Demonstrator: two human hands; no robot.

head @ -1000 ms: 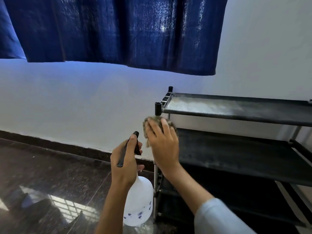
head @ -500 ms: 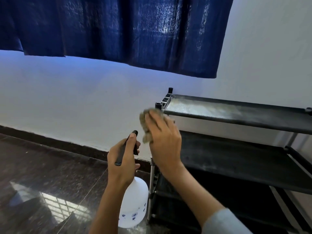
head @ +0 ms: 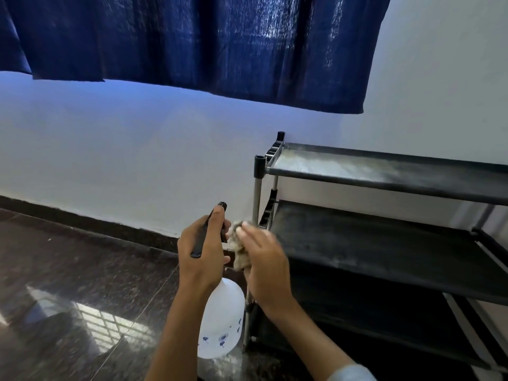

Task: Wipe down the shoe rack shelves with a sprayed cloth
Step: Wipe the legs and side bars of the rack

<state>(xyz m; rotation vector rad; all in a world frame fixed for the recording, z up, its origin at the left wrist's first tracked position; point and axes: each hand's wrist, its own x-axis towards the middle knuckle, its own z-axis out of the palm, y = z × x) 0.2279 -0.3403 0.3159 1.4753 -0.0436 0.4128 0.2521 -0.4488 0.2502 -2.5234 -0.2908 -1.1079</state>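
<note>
With the left hand (head: 202, 257) gripping the spray bottle (head: 220, 323) and the right hand's (head: 265, 268) fingers bunching the cloth (head: 238, 250) beside the nozzle, a misaimed squirt could wet the floor (head: 68, 270) instead.

Both forearms are bare from wrist to the frame edge, the left hand (head: 202, 254) and right hand (head: 265, 266) carry no visible gloves, rings or watch, and a pale light-blue sleeve (head: 350, 373) covers the right arm near the elbow.
</note>
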